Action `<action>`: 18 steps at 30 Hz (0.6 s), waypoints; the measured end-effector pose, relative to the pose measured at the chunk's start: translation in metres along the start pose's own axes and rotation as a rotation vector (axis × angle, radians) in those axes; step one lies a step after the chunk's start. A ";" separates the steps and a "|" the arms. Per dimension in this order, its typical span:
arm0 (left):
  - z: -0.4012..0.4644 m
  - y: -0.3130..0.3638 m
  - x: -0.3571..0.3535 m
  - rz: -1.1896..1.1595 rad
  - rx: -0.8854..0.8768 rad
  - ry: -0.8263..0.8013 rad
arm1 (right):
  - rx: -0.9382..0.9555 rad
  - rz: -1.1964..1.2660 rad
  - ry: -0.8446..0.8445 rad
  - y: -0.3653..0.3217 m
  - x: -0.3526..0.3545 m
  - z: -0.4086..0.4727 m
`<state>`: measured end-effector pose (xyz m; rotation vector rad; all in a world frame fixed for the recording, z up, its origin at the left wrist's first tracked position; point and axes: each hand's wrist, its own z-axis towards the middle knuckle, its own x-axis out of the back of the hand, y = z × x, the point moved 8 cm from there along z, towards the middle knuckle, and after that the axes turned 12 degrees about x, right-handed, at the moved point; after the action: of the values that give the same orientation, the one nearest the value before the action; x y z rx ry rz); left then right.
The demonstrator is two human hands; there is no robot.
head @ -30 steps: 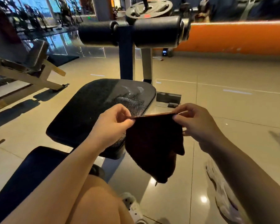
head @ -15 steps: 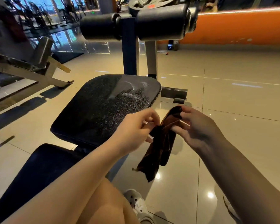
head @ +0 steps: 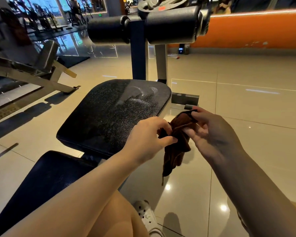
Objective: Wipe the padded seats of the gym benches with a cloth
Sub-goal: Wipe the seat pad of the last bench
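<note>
Brown cloth [head: 177, 142] bunched between both hands, held in the air just right of the seat pad [head: 113, 113] and above the tiled floor [head: 246, 117]. Left hand [head: 149, 137] pinching the cloth's left side between thumb and curled fingers. Right hand [head: 210, 132] gripping the cloth's upper edge, fingers curled round the fold, with the top corner poking out above the forefinger. Lower part of the cloth hanging loose below the hands, ending in a thin tail; not touching the seat pad.

Seat pad black, textured, tilted slightly, with pale smeared streaks across its far right part. Nearer and lower left, a second black pad [head: 46, 182], partly hidden by the left forearm. Beyond the seat pad, a dark blue upright post [head: 138, 52] carrying two black foam rollers [head: 171, 24], one each side. Behind the rollers, a weight plate [head: 161, 4], only partly in view. Grey metal foot [head: 184, 99] of the frame just past the right hand.

At far left, another machine frame [head: 32, 71] in pale metal, resting on the floor. Orange wall band [head: 256, 29] along the right background. Bare knee and a white shoe [head: 147, 218] with dark dots at the bottom edge. Bright spots of light reflected in the glossy tiles below the cloth.
</note>
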<state>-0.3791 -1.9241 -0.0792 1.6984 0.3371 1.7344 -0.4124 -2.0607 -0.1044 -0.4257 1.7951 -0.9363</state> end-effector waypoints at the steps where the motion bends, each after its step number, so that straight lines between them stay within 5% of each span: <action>1: 0.000 0.000 -0.001 0.011 0.001 -0.004 | 0.026 -0.054 -0.001 -0.002 0.003 0.000; 18: -0.007 -0.003 -0.014 0.176 -0.011 -0.146 | 0.364 -0.680 -0.128 -0.022 0.017 0.007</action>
<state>-0.3861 -1.9286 -0.0934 1.8815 0.1147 1.7190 -0.4158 -2.0886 -0.0995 -0.8624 1.3274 -1.6289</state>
